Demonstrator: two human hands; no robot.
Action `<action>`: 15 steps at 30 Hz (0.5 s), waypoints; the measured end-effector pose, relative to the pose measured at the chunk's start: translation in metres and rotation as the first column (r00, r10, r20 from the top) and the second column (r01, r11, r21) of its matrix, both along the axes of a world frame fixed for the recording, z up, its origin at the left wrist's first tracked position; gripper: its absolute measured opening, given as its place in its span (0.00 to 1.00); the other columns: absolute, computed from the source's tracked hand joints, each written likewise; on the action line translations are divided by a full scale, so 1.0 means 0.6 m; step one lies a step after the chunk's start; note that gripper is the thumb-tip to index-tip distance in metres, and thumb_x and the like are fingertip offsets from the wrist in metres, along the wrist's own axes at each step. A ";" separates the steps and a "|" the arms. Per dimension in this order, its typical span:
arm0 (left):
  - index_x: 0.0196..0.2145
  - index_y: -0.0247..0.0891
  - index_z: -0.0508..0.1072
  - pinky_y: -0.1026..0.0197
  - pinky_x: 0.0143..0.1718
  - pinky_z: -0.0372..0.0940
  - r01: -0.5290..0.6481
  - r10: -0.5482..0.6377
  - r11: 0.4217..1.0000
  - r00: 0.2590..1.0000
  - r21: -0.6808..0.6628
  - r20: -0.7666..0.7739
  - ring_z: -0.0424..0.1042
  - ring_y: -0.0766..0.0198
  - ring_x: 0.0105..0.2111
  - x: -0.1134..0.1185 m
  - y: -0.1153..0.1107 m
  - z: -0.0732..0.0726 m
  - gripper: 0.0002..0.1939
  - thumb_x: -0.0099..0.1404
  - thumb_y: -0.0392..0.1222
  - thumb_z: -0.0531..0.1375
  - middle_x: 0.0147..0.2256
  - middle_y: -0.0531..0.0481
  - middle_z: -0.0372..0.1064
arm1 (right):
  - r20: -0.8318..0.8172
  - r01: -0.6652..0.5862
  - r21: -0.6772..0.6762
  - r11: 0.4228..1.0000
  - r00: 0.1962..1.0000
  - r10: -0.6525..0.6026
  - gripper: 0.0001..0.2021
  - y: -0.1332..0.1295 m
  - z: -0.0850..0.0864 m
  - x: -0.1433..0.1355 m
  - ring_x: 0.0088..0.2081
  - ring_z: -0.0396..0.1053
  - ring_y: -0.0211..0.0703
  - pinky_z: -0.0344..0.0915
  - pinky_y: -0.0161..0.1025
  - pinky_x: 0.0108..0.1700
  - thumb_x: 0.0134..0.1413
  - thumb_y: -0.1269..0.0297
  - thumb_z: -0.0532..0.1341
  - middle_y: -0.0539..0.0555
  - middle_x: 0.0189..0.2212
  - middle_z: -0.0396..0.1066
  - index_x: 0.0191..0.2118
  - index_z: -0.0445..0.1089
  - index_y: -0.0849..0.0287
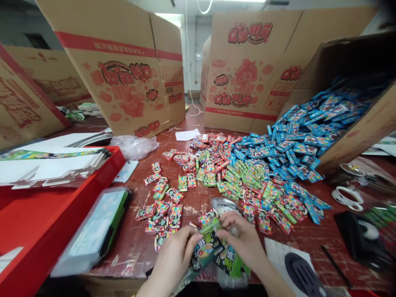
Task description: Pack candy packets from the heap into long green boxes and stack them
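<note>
Near the table's front edge my left hand (176,253) is closed, thumb on top, on a black and green printed packet (202,251). My right hand (244,239) pinches at the packet's upper right side, its fingertips close to my left thumb. More black and green printed wrapping (227,258) hangs below my right hand; whether it is the same piece I cannot tell. Just beyond my hands lie small red candy packets (175,214) and green candy packets (238,177). Clear plastic (227,205) shows behind my right hand.
Blue packets (297,144) spill from a tipped carton (355,140) at right. Printed cartons (130,78) stand behind. A red tray (116,165) with paper sheets is at left, beside a phone (126,171) and a plastic case (95,222). A cup (348,198) stands at right.
</note>
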State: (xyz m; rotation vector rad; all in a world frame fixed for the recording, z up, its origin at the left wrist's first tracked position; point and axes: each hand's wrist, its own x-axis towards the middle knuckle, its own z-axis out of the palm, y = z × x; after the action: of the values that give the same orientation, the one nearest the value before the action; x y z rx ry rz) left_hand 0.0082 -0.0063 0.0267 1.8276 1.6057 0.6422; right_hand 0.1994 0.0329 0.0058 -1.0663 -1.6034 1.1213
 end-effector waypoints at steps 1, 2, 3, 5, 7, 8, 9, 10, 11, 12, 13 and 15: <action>0.32 0.41 0.69 0.65 0.32 0.57 -0.008 0.008 1.000 0.999 0.005 0.031 0.70 0.61 0.31 0.001 -0.001 0.000 0.14 0.69 0.47 0.48 0.30 0.52 0.71 | 0.015 0.008 0.045 0.999 1.000 -0.009 0.08 -0.006 -0.005 -0.007 0.40 0.68 0.46 0.64 0.39 0.43 0.45 0.64 0.67 0.54 0.37 0.69 0.26 0.68 0.58; 0.32 0.41 0.69 0.65 0.32 0.57 -0.014 0.013 1.000 0.998 0.008 0.057 0.70 0.61 0.31 0.001 -0.002 0.001 0.14 0.69 0.47 0.48 0.30 0.52 0.71 | 0.038 -0.004 0.080 0.997 0.999 0.001 0.07 -0.013 -0.008 -0.015 0.45 0.67 0.48 0.62 0.41 0.47 0.45 0.64 0.67 0.56 0.42 0.69 0.26 0.69 0.58; 0.32 0.41 0.69 0.65 0.33 0.57 -0.021 0.021 1.000 0.997 0.008 0.076 0.70 0.61 0.31 0.001 -0.003 0.001 0.14 0.69 0.47 0.48 0.29 0.52 0.71 | 0.062 -0.022 0.098 0.995 0.998 0.016 0.06 -0.019 -0.009 -0.022 0.48 0.65 0.50 0.60 0.44 0.51 0.46 0.63 0.67 0.58 0.47 0.67 0.26 0.70 0.58; 0.31 0.41 0.69 0.65 0.33 0.57 -0.038 0.038 0.999 0.993 0.000 0.115 0.69 0.62 0.31 -0.003 -0.006 0.001 0.14 0.69 0.48 0.48 0.29 0.52 0.71 | 0.101 -0.066 0.106 0.992 0.993 0.055 0.05 -0.027 -0.004 -0.037 0.53 0.61 0.53 0.57 0.47 0.55 0.49 0.62 0.65 0.59 0.54 0.61 0.29 0.73 0.57; 0.32 0.41 0.69 0.66 0.34 0.58 -0.063 0.064 0.998 0.984 -0.006 0.167 0.69 0.62 0.31 -0.018 -0.011 -0.001 0.15 0.69 0.48 0.48 0.30 0.52 0.70 | 0.145 -0.151 0.111 0.982 0.980 0.134 0.05 -0.025 0.003 -0.053 0.57 0.57 0.54 0.54 0.49 0.57 0.51 0.62 0.63 0.58 0.57 0.58 0.32 0.74 0.55; 0.32 0.40 0.69 0.66 0.34 0.59 -0.081 0.082 0.997 0.977 -0.011 0.199 0.69 0.62 0.31 -0.031 -0.015 -0.004 0.15 0.68 0.49 0.48 0.30 0.52 0.70 | 0.163 -0.206 0.116 0.972 0.969 0.186 0.05 -0.017 0.006 -0.064 0.57 0.56 0.53 0.53 0.49 0.58 0.51 0.62 0.63 0.57 0.58 0.58 0.33 0.75 0.55; 0.32 0.40 0.69 0.66 0.34 0.60 -0.107 0.109 0.994 0.966 -0.023 0.233 0.70 0.62 0.31 -0.047 -0.021 -0.009 0.16 0.68 0.50 0.48 0.29 0.52 0.71 | 0.176 -0.256 0.120 0.959 0.956 0.233 0.05 -0.004 0.007 -0.076 0.57 0.57 0.52 0.54 0.48 0.58 0.52 0.61 0.63 0.56 0.57 0.58 0.33 0.75 0.55; 0.32 0.40 0.70 0.65 0.34 0.61 -0.150 0.155 0.988 0.951 -0.040 0.268 0.70 0.62 0.31 -0.067 -0.028 -0.016 0.17 0.68 0.52 0.48 0.29 0.51 0.71 | 0.184 -0.276 0.123 0.953 0.950 0.252 0.06 0.013 0.005 -0.091 0.56 0.59 0.51 0.56 0.47 0.57 0.53 0.61 0.62 0.57 0.56 0.61 0.32 0.74 0.56; 0.32 0.40 0.70 0.65 0.34 0.62 -0.215 0.225 0.974 0.927 -0.063 0.299 0.70 0.61 0.31 -0.089 -0.037 -0.025 0.18 0.66 0.55 0.49 0.29 0.51 0.71 | 0.209 -0.261 0.121 0.958 0.950 0.232 0.07 0.035 0.000 -0.108 0.53 0.62 0.48 0.59 0.44 0.55 0.55 0.62 0.60 0.57 0.53 0.64 0.31 0.73 0.57; 0.33 0.39 0.71 0.64 0.34 0.64 -0.297 0.313 0.950 0.894 -0.098 0.322 0.71 0.59 0.31 -0.112 -0.046 -0.035 0.20 0.65 0.58 0.50 0.29 0.50 0.72 | 0.247 -0.225 0.113 0.968 0.950 0.192 0.09 0.060 -0.007 -0.129 0.50 0.65 0.46 0.61 0.41 0.52 0.57 0.63 0.58 0.57 0.49 0.67 0.30 0.72 0.58; 0.34 0.39 0.72 0.62 0.35 0.65 -0.411 0.429 0.903 0.836 -0.129 0.342 0.72 0.57 0.34 -0.135 -0.055 -0.046 0.22 0.62 0.61 0.51 0.31 0.48 0.74 | 0.308 -0.168 0.101 0.981 0.942 0.130 0.09 0.087 -0.015 -0.152 0.46 0.68 0.44 0.64 0.39 0.48 0.58 0.65 0.56 0.58 0.44 0.69 0.30 0.71 0.59; 0.33 0.40 0.75 0.58 0.36 0.69 -0.591 0.629 0.775 0.686 -0.225 0.365 0.73 0.50 0.39 -0.174 -0.070 -0.068 0.27 0.55 0.67 0.56 0.33 0.46 0.75 | 0.455 -0.107 0.073 0.992 0.888 0.062 0.04 0.139 -0.033 -0.207 0.43 0.69 0.43 0.64 0.38 0.46 0.55 0.70 0.58 0.57 0.38 0.72 0.32 0.70 0.60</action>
State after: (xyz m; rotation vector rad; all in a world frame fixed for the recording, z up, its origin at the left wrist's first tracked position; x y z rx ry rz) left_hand -0.0963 -0.0486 -0.0140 0.9423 1.8828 1.1502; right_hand 0.0755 0.1163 -0.0141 -1.2678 -2.0642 0.8770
